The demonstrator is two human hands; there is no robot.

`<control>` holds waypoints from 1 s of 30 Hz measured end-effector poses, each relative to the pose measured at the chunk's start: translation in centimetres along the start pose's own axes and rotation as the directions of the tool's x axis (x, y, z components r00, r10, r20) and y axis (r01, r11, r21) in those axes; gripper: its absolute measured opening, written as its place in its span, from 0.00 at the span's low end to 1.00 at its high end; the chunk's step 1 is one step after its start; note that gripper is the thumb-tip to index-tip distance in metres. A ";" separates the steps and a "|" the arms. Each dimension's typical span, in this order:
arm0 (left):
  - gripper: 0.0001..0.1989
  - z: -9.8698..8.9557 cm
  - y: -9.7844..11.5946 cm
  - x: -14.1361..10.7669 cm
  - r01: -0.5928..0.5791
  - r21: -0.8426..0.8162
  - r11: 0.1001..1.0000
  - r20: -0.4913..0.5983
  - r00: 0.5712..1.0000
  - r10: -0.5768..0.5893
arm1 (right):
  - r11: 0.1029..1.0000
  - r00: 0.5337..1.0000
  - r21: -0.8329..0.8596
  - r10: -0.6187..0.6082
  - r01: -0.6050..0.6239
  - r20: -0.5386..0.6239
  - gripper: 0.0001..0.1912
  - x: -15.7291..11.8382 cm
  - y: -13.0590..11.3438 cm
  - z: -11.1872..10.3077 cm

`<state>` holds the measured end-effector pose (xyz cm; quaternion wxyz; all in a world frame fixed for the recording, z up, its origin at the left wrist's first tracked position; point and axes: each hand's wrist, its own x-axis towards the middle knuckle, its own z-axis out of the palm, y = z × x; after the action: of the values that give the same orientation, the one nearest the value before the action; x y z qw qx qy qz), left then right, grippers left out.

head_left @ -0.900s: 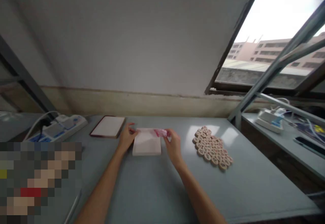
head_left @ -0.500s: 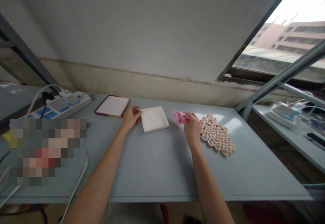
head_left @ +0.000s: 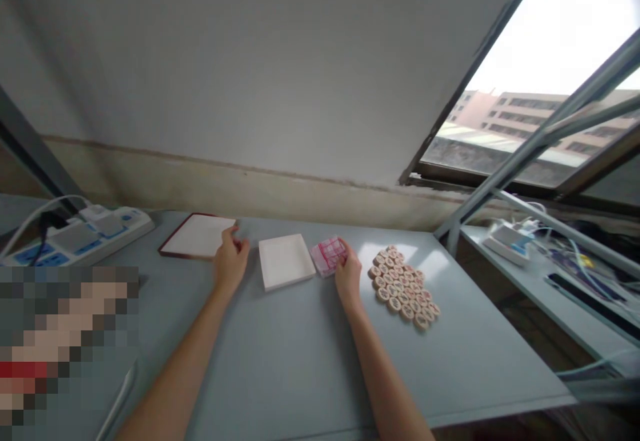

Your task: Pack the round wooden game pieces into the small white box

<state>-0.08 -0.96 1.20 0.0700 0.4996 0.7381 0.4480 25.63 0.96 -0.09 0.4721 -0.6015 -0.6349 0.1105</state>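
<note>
My right hand (head_left: 349, 274) pinches the right edge of a folded white sheet with pink grid lines (head_left: 327, 255), low over the desk or resting on it. Just left of the sheet lies a shallow white box tray (head_left: 286, 262) with a bare inside. My left hand (head_left: 232, 258) has its thumb and fingers apart, with nothing visible in them. Its fingertips are at the right end of a white lid with a dark red rim (head_left: 197, 236); contact is unclear. Round wooden Chinese chess pieces (head_left: 403, 288) lie in a packed cluster right of my right hand.
A white power strip (head_left: 120, 224) with plugs and cables lies at the left. The lower left is pixelated. A metal frame bar (head_left: 453, 231) stands at the desk's back right corner, beyond which another desk (head_left: 575, 301) holds cables and a dark flat object.
My left hand has moved from the tray's left side to the lid. My right hand has brought the sheet close to the tray, where it looks flatter. The whole view has shifted.
</note>
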 end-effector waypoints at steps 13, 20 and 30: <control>0.22 0.0 -0.1 0.1 -0.064 -0.210 0.976 -0.139 0.990 0.035 | 0.954 0.985 -0.290 -0.120 0.079 -0.125 0.31 0.1 -1.5 -2.3; 0.18 -0.1 -0.6 0.6 -0.122 -0.309 0.943 -0.164 0.984 0.074 | 0.944 0.986 -0.319 -0.125 0.083 -0.114 0.19 -0.3 -1.3 -2.1; 0.20 1.0 -1.1 1.0 -0.062 -0.287 0.956 0.012 0.998 0.069 | 0.960 0.968 -0.135 -0.251 0.246 -0.022 0.13 3.0 -3.0 -4.9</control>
<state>-0.72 0.30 0.14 0.1347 0.5133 0.6478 0.5465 27.77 0.74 6.01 0.4537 -0.5489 -0.7020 -0.0033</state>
